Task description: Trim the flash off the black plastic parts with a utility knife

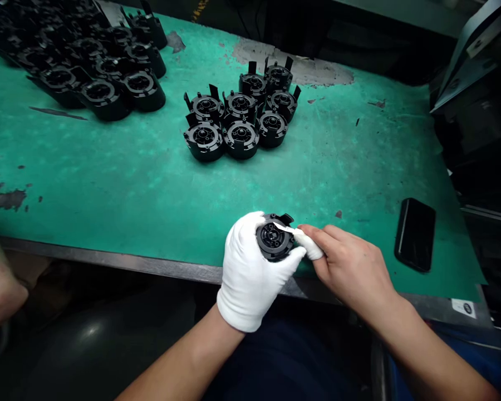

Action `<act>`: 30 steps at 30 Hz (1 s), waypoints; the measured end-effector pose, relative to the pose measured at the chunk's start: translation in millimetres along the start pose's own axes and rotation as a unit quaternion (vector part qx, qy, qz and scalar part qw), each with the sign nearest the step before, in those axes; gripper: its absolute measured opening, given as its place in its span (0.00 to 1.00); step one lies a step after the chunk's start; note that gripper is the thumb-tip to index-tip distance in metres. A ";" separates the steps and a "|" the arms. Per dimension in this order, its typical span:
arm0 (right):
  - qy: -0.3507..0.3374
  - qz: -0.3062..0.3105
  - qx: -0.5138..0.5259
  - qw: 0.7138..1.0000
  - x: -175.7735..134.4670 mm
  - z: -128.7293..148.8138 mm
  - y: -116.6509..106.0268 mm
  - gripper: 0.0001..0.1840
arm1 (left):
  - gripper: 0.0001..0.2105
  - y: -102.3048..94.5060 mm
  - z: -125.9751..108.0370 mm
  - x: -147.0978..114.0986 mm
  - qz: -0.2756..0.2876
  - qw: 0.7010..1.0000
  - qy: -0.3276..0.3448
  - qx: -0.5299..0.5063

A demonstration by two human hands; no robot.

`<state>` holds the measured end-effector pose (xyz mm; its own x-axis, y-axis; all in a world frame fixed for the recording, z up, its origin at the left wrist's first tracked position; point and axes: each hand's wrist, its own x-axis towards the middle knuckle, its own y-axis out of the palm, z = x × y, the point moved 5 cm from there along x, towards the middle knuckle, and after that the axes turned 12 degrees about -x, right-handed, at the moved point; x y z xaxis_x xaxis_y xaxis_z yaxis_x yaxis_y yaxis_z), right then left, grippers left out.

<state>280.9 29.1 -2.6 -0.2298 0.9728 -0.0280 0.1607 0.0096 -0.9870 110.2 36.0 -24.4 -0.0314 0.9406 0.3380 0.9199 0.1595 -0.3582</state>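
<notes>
My left hand [250, 267], in a white glove, grips a round black plastic housing [271, 242] near the table's front edge. The housing's ringed face, with small holes and raised posts, is turned up toward me. My bare right hand [350, 259] is closed around a small knife [284, 228], whose pale blade lies over the upper right of the housing's face. White material shows at the knife's grip; whether it is a wrapped handle or a finger cover I cannot tell. The gloved thumb reaches along the housing's lower right side, close to the knife hand.
Several similar black housings [241, 136] stand grouped beyond my hands on the worn green tabletop [150, 184]. More black housings [102, 97] crowd the far left. A black phone [415, 234] lies at the right. Another person's arm [0, 284] shows at the left edge.
</notes>
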 end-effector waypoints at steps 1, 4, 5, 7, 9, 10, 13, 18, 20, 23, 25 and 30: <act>0.009 0.001 -0.004 1.000 1.2 1.8 -0.7 0.20 | 0.31 1.4 -0.8 0.1 -0.005 1.000 0.002 -0.004; 0.041 0.016 -0.007 0.999 5.3 4.0 -0.5 0.23 | 0.29 6.5 -0.2 -0.3 -0.006 0.999 -0.013 -0.031; 0.049 0.024 0.004 0.999 6.1 3.0 0.3 0.24 | 0.28 7.5 0.7 -0.9 -0.008 0.999 -0.019 -0.037; 0.044 0.036 0.055 0.997 4.9 -1.2 1.7 0.22 | 0.30 6.0 2.7 -2.3 -0.016 0.999 -0.021 -0.033; 0.016 0.041 0.128 0.991 -0.9 -8.0 1.5 0.21 | 0.33 1.3 5.1 -2.4 0.003 1.000 -0.016 -0.021; 0.002 0.046 0.159 0.986 -5.4 -12.2 0.8 0.20 | 0.34 -2.0 6.3 -1.5 0.027 0.999 -0.012 -0.015; -0.029 0.080 0.213 0.973 -20.4 -23.0 -1.1 0.19 | 0.36 -15.0 8.9 4.0 0.130 0.991 -0.011 0.007; -0.108 0.103 0.228 0.962 -29.1 -17.6 -2.4 0.28 | 0.41 -28.1 11.1 11.8 0.249 0.967 -0.038 0.018; -0.125 0.124 0.211 0.962 -27.7 -13.0 1.6 0.30 | 0.43 -27.1 12.5 12.6 0.262 0.963 -0.054 0.009; -0.136 0.140 0.204 0.959 -24.4 -9.8 4.6 0.31 | 0.45 -23.8 14.6 13.0 0.278 0.958 -0.070 -0.007; -0.152 0.155 0.215 0.952 -22.3 -9.3 4.1 0.33 | 0.46 -23.0 16.1 13.9 0.291 0.953 -0.080 -0.015; -0.183 0.195 0.233 0.935 -15.8 -15.2 1.8 0.33 | 0.46 -24.7 19.0 17.7 0.324 0.941 -0.100 -0.012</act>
<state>299.5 17.3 -1.6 -0.5682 0.7359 -0.3682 -0.1151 -0.5141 -0.8500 79.5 54.5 -26.1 0.4682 0.8761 -0.1154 0.7796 -0.4710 -0.4128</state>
